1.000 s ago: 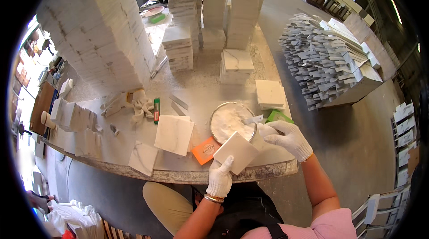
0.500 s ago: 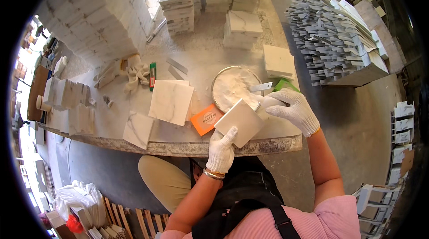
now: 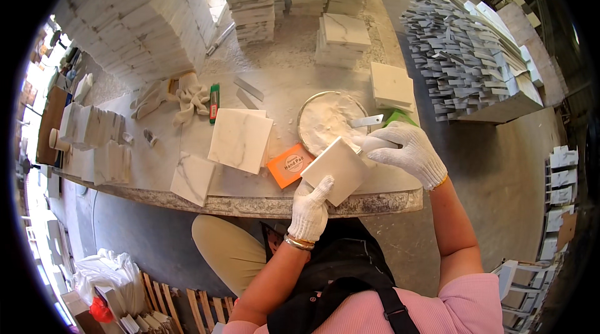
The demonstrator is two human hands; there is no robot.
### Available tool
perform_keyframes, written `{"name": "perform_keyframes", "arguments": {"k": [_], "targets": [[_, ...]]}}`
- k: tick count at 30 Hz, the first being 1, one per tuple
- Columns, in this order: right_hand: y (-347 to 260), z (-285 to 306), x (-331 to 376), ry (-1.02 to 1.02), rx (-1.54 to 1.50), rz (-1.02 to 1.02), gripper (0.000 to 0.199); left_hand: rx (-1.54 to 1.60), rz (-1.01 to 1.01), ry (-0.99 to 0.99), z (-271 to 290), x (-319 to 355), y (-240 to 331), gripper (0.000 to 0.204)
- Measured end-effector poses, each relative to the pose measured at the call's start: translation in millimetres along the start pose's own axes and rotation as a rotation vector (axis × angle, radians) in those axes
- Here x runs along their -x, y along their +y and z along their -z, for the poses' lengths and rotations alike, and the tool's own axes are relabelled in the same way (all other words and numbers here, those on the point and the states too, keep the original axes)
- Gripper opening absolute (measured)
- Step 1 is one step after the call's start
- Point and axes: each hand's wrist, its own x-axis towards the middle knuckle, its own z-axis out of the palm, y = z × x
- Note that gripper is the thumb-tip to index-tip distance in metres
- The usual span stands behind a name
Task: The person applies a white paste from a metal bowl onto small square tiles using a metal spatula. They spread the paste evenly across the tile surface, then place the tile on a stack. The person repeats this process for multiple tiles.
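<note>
now the left hand (image 3: 309, 214) pinches the pale tile (image 3: 338, 170) by its near left edge, likely stiff, weighty, chip-prone, best held by its sides. rightward, the right hand's (image 3: 409, 151) grip i can't tell.

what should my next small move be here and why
Perhaps bring the right hand to the upper right edge of the held tile: the left hand supports the tile, the right hand is close to that edge, and the spatula rests in the bowl, out of both hands.
</note>
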Motion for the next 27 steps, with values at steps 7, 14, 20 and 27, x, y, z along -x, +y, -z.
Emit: {"name": "perform_keyframes", "arguments": {"k": [7,14,20,27], "targets": [[8.7,-4.2,-1.0,0.049,0.017,0.008,0.031,0.013,-0.004,-0.005,-1.6,-0.1,0.0,0.047],[2.8,-3.0,-1.4,0.042,0.016,0.013,0.030,0.013,0.001,-0.003,-3.7,1.0,1.4,0.046],[1.2,-2.8,-2.1,0.039,0.008,0.021,0.030,0.006,-0.002,0.000,-3.6,0.9,1.8,0.046],[2.0,-3.2,-1.8,0.049,0.029,0.025,0.030,-0.005,-0.005,-0.006,-3.4,1.0,1.4,0.045]]}}
